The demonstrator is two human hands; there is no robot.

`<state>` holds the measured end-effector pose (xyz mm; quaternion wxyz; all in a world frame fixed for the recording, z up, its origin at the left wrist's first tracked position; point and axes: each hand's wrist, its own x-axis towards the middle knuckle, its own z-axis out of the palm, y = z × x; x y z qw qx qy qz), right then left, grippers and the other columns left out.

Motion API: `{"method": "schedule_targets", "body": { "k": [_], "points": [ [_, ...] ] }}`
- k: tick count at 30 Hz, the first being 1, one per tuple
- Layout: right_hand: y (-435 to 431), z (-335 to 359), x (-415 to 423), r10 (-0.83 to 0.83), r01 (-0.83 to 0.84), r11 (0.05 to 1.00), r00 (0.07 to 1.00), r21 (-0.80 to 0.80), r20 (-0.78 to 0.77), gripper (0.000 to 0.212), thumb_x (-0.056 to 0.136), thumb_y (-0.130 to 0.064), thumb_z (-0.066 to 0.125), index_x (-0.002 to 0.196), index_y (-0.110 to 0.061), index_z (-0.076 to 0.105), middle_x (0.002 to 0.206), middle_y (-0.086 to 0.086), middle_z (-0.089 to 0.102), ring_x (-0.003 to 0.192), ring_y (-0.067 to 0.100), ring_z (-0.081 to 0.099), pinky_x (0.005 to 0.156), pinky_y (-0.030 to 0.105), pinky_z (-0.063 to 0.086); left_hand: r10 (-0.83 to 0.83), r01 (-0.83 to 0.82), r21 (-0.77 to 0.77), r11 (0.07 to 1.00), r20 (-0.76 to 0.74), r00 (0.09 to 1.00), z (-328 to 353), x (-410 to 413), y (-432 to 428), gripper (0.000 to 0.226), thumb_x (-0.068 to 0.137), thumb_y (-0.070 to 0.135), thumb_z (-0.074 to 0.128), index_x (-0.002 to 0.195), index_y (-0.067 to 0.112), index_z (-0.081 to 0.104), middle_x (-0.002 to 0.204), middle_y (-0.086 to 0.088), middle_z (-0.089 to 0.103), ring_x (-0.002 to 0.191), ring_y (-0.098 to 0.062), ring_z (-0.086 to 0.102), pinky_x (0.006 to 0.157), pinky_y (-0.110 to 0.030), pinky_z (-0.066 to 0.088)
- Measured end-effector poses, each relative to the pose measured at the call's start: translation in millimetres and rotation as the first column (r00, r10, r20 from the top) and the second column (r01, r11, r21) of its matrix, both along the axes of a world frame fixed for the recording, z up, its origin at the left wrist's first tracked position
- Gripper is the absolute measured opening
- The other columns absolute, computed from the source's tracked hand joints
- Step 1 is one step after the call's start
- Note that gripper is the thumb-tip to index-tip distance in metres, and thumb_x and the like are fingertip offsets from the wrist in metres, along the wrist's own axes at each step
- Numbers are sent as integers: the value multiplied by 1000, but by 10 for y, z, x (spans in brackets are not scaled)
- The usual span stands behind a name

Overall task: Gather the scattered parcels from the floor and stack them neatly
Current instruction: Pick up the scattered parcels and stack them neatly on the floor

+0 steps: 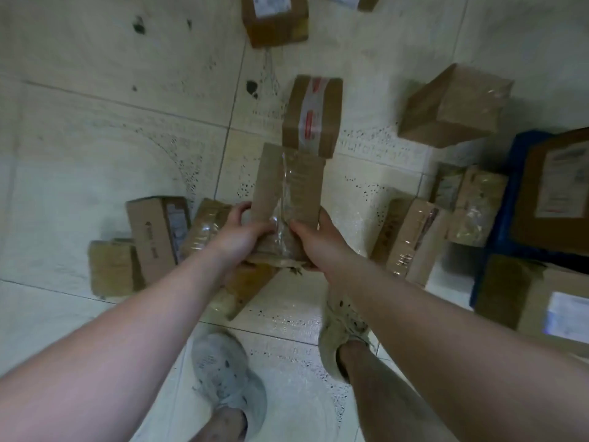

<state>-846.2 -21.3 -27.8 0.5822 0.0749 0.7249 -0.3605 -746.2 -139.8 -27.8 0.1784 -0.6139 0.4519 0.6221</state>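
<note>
I hold a brown cardboard parcel (288, 189) sealed with clear tape, lifted above the floor in the middle of the view. My left hand (239, 232) grips its near left edge and my right hand (314, 239) grips its near right edge. Just beyond it a parcel with red-printed tape (314, 114) stands on the tiles. Under my hands a flat parcel (245, 287) lies on the floor, partly hidden. Several more cardboard parcels lie scattered around, such as a printed box (153, 237) at left and a taped box (411, 239) at right.
The floor is pale tile (95, 138) with dark specks. A large box (452, 105) lies far right. Labelled boxes (554, 193) sit on a blue sheet (502, 224) at the right edge. Another box (274, 19) lies at the top. My shoes (229, 381) stand below.
</note>
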Motion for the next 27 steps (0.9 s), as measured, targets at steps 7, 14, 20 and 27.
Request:
{"method": "schedule_targets", "body": {
  "k": [7,14,20,27],
  "points": [
    [113,1989,194,-97,92,991,994,-101,-47,64,85,-47,62,140,-45,31,113,-7,65,84,14,69,60,29,56,-23,25,8,1000,-194,981,1989,271,-53,74,73,33,73,136,35,34,128,-3,57,93,-29,68,69,-47,57],
    [351,4075,520,-242,182,944,949,-277,-202,47,93,-40,55,137,-36,38,115,-3,61,87,18,67,59,32,55,-155,122,-110,986,-385,910,4063,383,53,58,70,34,71,116,49,38,112,0,62,90,-29,68,62,-51,57],
    [955,5380,536,-281,115,918,865,-380,-416,57,93,-38,55,145,-33,32,127,-4,56,99,11,61,74,24,54,-279,177,-234,956,-538,796,5349,335,575,53,86,25,65,121,48,32,104,-3,65,88,-26,68,65,-45,58],
    [2286,6302,253,-390,127,878,748,-461,-537,51,91,-42,57,138,-42,37,111,-15,63,98,8,63,91,34,51,-413,268,-316,910,-646,642,6314,-114,1795,68,87,24,65,138,43,26,110,-6,65,88,-27,69,73,-51,57]
  ]
}}
